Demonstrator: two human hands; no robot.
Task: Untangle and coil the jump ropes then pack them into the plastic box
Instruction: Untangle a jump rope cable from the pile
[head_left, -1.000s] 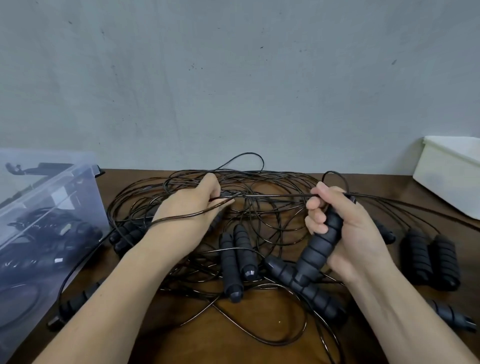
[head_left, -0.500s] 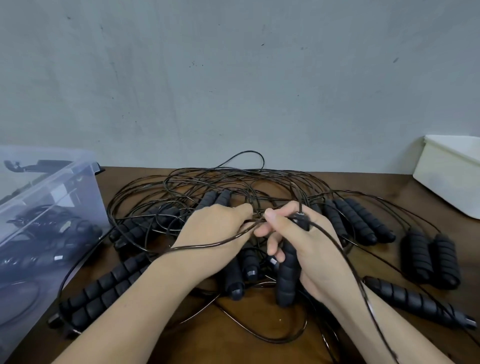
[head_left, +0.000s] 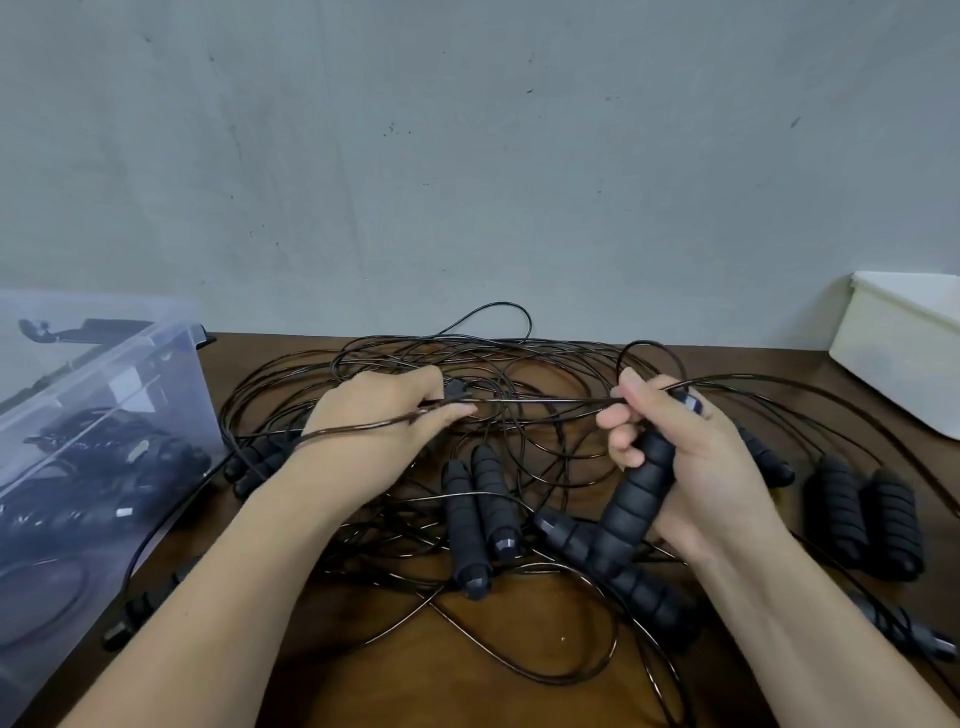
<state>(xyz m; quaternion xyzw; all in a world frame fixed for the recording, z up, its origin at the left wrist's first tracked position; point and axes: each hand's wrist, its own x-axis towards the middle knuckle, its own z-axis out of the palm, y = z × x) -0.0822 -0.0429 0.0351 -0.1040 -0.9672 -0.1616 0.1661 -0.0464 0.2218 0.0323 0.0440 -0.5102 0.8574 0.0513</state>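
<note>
A grey wall (head_left: 467, 156) stands behind the brown wooden worktop (head_left: 540, 618). At the left edge sits the clear plastic box (head_left: 104, 395), with dark coiled ropes (head_left: 104, 457) already inside, though the cloudy wall blurs how many. A white tub (head_left: 893, 353) stands at the far right. Between them the tangle of black jump ropes (head_left: 519, 364) sprawls across the worktop, its thin loops overlapping. The left hand (head_left: 379, 421) hovers over the tangle's left part, its grip narrow, thumb and fingers pinching a cord (head_left: 545, 401) that also crosses the back of its wrist. The right hand (head_left: 691, 447) is raised over the right part, its grip wrapped round a ribbed foam handle (head_left: 634, 499) held tilted, lower end toward the worktop. The cord runs taut from one hand to the other. A pair of handles (head_left: 478, 514) lies side by side between the forearms, and another pair (head_left: 862, 514) lies near the right edge
</note>
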